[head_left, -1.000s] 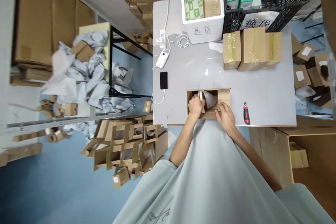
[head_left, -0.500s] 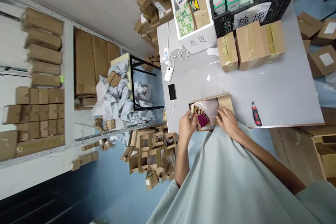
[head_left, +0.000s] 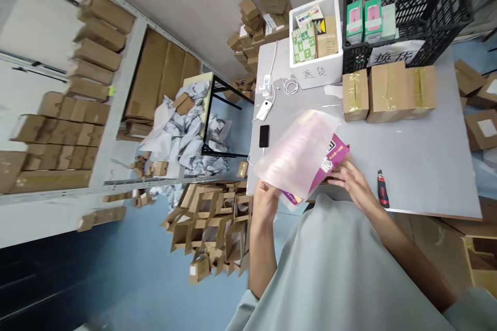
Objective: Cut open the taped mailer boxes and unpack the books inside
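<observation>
A flat purple printed package (head_left: pixel 334 158) is raised above the near edge of the table, largely covered by a translucent pinkish wrapping sheet (head_left: pixel 297 152). My left hand (head_left: pixel 266 202) is closed on the lower left corner of the sheet and package. At the package's right edge, the fingers of my right hand (head_left: pixel 352 183) are curled against it. Little of the cardboard box below shows, hidden by package and hands. Right of my right hand lies a red and black box cutter (head_left: pixel 382 190) on the table.
The grey table (head_left: pixel 427 165) holds a black phone (head_left: pixel 264 136), a white charger with cables (head_left: pixel 267 83), a white foam bin (head_left: pixel 316 70), a black crate (head_left: pixel 427 10) and taped cartons (head_left: pixel 386 93). Several open cardboard boxes (head_left: pixel 212 220) stand on the floor to the left.
The purple package and its translucent sheet have come up out of the cardboard box. My left hand has shifted down and left; my right hand has moved to the package's right edge.
</observation>
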A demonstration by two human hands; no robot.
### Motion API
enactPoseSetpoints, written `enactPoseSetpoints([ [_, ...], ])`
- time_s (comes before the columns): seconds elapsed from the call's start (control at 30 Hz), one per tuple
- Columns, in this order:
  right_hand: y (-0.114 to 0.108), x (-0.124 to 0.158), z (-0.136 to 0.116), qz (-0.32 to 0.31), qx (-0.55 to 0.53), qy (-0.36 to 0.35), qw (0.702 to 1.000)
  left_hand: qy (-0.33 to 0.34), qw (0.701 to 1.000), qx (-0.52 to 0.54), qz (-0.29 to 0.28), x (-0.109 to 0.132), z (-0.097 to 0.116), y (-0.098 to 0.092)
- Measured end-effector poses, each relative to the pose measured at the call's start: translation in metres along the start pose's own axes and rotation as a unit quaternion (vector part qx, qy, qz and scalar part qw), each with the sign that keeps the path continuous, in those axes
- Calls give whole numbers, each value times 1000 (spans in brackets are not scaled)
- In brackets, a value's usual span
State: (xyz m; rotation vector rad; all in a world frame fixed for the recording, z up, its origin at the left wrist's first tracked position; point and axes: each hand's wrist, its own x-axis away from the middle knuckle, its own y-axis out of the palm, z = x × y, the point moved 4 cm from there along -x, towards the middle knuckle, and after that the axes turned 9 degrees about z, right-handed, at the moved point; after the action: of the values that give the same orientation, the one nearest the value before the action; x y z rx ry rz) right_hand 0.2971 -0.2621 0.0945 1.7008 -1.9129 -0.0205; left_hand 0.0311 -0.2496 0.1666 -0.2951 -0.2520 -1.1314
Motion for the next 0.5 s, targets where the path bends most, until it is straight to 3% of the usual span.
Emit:
enactPoseSetpoints([
  [0.07, 15, 5, -10, -5, -11, -3, 1000, -18, 998, 40, -34, 7, -19, 21],
  [0.13, 23, 6, -16, 47, -4, -32, 998, -42, 994, 72, -72, 17, -36, 39],
  [0.2, 22, 5, -18, 104, 13, -63, 992, -70, 987, 89, -112, 25, -48, 49],
  [0.27, 16, 5, -20, 119, 39, -81, 989, -96, 981, 96, -136, 26, -55, 50],
  [0.37, 4, 11, -25, 106, 91, -91, 986, -113, 983, 106, -100, 14, -56, 38],
  [0.5, -9, 26, -35, 107, 115, -91, 983, -75, 993, 89, -28, -10, -50, 23],
])
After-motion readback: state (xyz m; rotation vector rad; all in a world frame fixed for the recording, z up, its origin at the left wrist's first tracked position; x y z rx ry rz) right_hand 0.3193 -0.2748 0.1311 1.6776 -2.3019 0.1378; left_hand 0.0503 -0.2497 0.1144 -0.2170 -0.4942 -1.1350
